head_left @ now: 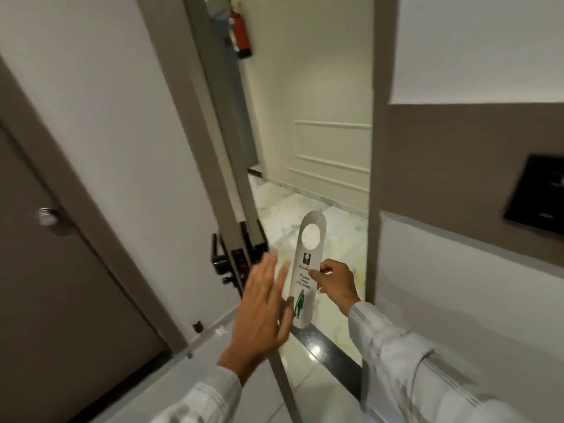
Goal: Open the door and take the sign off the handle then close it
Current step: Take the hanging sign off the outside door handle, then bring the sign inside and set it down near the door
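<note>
Open hotel doorway, frame center: right hand pinches the upright sign; left hand, spread flat and empty, nearer the door edge.

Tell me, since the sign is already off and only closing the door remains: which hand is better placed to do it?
Left. The left hand is open and free beside the door edge and door handle; the right hand is occupied holding the door sign.

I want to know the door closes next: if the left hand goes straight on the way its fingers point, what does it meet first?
Probably the door edge by its lock; the open left hand points up toward it, though depth is unclear.
</note>
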A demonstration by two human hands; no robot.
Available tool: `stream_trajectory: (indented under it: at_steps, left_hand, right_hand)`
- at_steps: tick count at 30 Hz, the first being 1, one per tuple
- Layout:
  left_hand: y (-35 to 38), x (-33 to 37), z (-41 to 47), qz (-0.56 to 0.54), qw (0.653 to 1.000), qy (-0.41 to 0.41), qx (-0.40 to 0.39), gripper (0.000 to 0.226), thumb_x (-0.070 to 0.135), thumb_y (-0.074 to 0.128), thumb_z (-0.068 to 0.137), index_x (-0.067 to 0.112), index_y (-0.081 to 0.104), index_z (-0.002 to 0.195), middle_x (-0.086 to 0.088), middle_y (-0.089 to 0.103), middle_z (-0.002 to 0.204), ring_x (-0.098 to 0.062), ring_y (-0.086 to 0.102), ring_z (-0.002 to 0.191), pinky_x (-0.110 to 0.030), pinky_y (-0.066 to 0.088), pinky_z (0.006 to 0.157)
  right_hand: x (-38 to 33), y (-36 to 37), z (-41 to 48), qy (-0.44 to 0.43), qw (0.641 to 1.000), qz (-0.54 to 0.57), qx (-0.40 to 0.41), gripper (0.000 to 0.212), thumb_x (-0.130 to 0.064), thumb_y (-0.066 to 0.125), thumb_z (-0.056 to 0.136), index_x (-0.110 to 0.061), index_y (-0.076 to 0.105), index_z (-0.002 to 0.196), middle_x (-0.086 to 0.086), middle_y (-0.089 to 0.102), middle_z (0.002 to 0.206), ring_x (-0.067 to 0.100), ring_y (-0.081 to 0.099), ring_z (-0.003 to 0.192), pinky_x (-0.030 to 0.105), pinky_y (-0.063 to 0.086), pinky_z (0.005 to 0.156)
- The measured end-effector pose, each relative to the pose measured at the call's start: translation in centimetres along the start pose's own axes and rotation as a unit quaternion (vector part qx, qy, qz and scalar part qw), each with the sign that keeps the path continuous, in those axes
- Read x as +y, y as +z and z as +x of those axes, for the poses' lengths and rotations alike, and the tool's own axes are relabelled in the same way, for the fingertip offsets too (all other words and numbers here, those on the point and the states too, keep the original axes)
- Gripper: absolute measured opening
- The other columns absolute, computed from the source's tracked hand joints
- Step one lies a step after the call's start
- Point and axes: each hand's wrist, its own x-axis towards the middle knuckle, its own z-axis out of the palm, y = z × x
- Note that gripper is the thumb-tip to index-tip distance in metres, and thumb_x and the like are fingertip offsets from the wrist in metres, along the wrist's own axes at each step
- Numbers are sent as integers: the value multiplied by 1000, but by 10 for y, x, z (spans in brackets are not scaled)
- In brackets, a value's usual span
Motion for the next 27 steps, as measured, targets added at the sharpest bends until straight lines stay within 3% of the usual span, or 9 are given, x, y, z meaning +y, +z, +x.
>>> stream_trajectory:
  at_steps: [3,5,8,10,12,15,18,20,27]
  left_hand:
    - [49,52,-33,-175,972,-65,-140,56,31,40,102,23,20,155,10,19,160,-3,19,147,-17,17,120]
    - [75,86,-43,-305,914,-153,-218,50,41,37,104,32,26,152,21,30,151,9,32,132,6,21,100]
    - [106,152,-50,-510,757,-258,-317,43,51,36,101,32,54,136,7,61,137,-8,57,124,-19,44,105]
    - [119,193,-54,-570,682,-306,-340,39,45,39,103,22,71,109,-1,77,106,-19,71,101,-31,57,86]
    - [127,226,-62,-560,670,-325,-362,32,30,46,103,9,70,98,-9,78,93,-27,74,86,-29,60,70]
    - [138,287,-79,-540,666,-265,-442,25,18,51,101,4,71,98,-16,77,95,-29,74,86,-34,60,73]
    - [146,362,-90,-527,654,-183,-511,23,20,53,100,5,70,106,-14,77,103,-30,75,90,-41,60,83]
    - [146,422,-98,-522,647,-127,-541,22,20,54,100,7,70,109,-12,77,104,-29,75,89,-41,61,84]
    - [151,624,-163,-486,644,43,-590,37,14,66,92,30,49,120,-2,70,96,-18,70,79,-12,52,59]
  right_hand:
    - [46,-50,-54,71,997,44,9,18,-8,75,84,-4,61,74,8,74,79,16,61,56,24,50,51]
    - [75,-85,-93,109,989,95,28,16,-10,74,86,-4,63,77,17,75,85,21,65,63,27,51,54]
    - [109,-138,-161,168,973,157,34,40,-46,54,100,-13,74,89,13,76,104,21,72,87,31,57,72]
    - [130,-167,-203,201,964,165,60,64,-61,25,104,-23,77,104,-5,77,110,8,71,100,26,57,79]
    - [143,-193,-241,212,956,158,123,53,-52,28,107,-26,75,105,-7,77,109,7,72,96,21,57,75]
    - [178,-243,-309,214,934,100,268,6,-18,65,96,-17,70,100,5,76,98,22,70,87,26,56,66]
    - [208,-293,-383,249,914,92,308,22,-10,74,90,-9,63,109,9,73,101,21,67,86,28,53,64]
    - [224,-325,-434,255,899,140,329,9,-5,69,92,-4,65,100,10,74,93,18,65,74,25,49,57]
    - [254,-424,-594,213,728,194,622,7,0,65,94,-6,64,90,13,71,85,20,63,67,28,53,56]
